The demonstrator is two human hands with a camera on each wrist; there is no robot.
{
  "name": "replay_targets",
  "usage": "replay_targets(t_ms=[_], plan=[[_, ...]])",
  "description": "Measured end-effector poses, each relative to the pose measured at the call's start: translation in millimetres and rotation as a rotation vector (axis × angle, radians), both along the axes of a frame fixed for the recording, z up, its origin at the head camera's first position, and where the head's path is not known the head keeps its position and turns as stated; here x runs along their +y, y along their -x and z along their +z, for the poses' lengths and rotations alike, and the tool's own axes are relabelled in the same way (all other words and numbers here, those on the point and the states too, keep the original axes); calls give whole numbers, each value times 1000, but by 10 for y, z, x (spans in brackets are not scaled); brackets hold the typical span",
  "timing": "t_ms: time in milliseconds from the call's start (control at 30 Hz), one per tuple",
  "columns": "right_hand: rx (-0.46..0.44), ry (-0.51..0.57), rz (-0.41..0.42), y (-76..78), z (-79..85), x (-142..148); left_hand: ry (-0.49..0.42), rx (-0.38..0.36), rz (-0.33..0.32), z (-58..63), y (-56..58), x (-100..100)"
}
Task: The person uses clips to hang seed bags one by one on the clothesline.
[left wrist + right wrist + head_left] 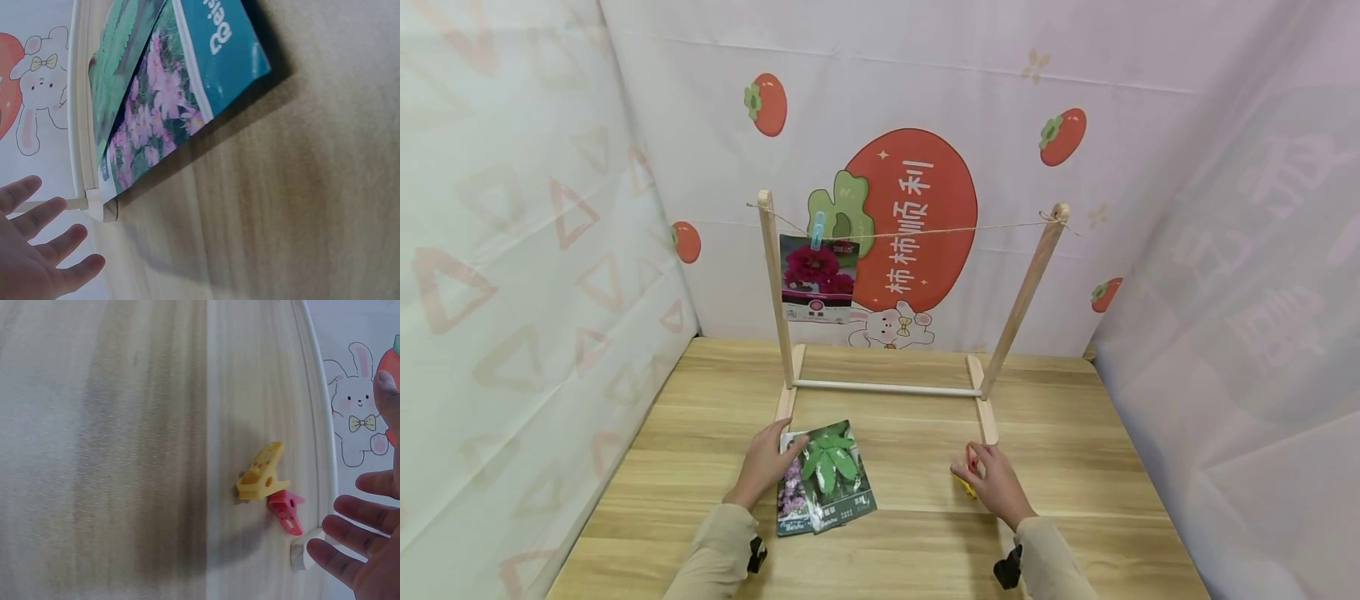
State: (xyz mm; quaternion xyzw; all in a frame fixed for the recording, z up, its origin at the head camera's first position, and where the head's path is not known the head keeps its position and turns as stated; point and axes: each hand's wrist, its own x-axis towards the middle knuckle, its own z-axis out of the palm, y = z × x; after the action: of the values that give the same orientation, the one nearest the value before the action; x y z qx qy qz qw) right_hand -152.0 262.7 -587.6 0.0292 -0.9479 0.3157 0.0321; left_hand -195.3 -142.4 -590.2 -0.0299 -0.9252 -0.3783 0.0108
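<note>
Two seed packets lie overlapping on the table: one with a green leafy plant (835,467), and under it one with pink-purple flowers (156,112). My left hand (763,467) is at their left edge, thumb reaching over the packets in the head view; its fingers look loosely spread in the left wrist view. A yellow clothespin (259,478) and a red clothespin (287,510) lie touching on the table. Over them hovers my right hand (996,483), fingers apart with nothing between them in the right wrist view. A third packet with a magenta flower (817,283) hangs from a blue clothespin (818,231).
Behind the packets stands a wooden frame (1026,292) with two uprights, feet and a white crossbar (887,387). A thin string (925,232) runs between the upright tops. Printed cloth (1000,67) closes off the back and both sides of the table (910,558).
</note>
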Motion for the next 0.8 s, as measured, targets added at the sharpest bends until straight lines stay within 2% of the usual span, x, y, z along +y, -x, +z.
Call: replay_targets(t_ms=[167, 400, 600, 800], plan=[[-14, 0, -28, -44, -52, -20, 24, -14, 20, -34, -15, -10], [-78, -67, -97, -135, -104, 8, 77, -61, 21, -77, -47, -53], [-93, -128, -109, -210, -105, 69, 85, -105, 20, -136, -87, -63], [-122, -192, -98, -230, -91, 81, 107, -95, 12, -170, -111, -93]])
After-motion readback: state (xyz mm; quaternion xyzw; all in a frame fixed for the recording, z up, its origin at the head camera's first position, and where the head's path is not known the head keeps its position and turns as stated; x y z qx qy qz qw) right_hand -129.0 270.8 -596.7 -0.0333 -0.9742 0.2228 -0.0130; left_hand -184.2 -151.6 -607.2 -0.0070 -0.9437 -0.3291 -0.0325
